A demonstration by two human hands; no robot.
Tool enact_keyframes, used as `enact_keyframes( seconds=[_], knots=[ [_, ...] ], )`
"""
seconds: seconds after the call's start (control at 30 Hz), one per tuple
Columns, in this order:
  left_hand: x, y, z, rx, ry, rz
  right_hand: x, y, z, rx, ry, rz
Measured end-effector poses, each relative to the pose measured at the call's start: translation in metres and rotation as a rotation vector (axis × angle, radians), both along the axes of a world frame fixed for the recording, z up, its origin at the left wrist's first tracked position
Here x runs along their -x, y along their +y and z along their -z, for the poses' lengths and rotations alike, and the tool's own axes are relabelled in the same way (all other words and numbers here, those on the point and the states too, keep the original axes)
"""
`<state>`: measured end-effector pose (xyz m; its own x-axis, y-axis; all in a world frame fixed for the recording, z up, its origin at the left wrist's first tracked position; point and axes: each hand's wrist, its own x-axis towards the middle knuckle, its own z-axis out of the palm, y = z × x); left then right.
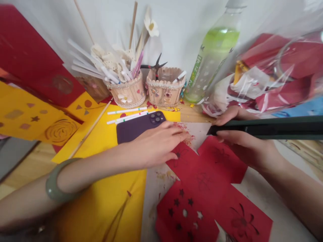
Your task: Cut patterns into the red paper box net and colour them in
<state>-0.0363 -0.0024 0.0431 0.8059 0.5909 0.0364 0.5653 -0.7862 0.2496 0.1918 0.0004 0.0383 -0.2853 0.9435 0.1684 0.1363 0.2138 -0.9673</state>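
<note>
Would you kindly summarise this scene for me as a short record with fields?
left hand: open, at a flap of the red paper
right hand: holding a green tool, probably a cutter
red paper: star cutouts, dark flower patterns
yellow paper: phone and white pens on it
back: two pots, pliers in one, bottle, plastic bag

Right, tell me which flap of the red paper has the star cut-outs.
The lower-left flap of the red paper: its stars ring a rounded hole, while the other flaps show no visible stars, just dark line designs.
</note>
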Motion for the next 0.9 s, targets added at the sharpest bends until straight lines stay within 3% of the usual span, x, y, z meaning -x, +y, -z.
enact_keyframes(
  seconds=[0.13,0.27,0.53,0.73,0.9],
  knots=[
    [-0.009,0.011,-0.015,0.202,0.114,0.067,0.004,-0.009,-0.011,0.016,-0.029,0.055],
    [-0.015,0.013,-0.020,0.263,0.146,-0.002,0.003,-0.019,-0.014,-0.039,-0.130,0.080],
    [0.010,-0.008,-0.013,0.404,0.023,-0.134,-0.003,-0.044,-0.029,-0.167,-0.446,0.115],
    [0.007,-0.031,0.000,0.411,-0.226,-0.411,0.011,-0.055,-0.041,-0.260,-0.579,0.198],
    [-0.010,-0.040,0.011,0.403,-0.322,-0.480,0.021,-0.053,-0.030,-0.115,-0.487,0.114]
  ],
)
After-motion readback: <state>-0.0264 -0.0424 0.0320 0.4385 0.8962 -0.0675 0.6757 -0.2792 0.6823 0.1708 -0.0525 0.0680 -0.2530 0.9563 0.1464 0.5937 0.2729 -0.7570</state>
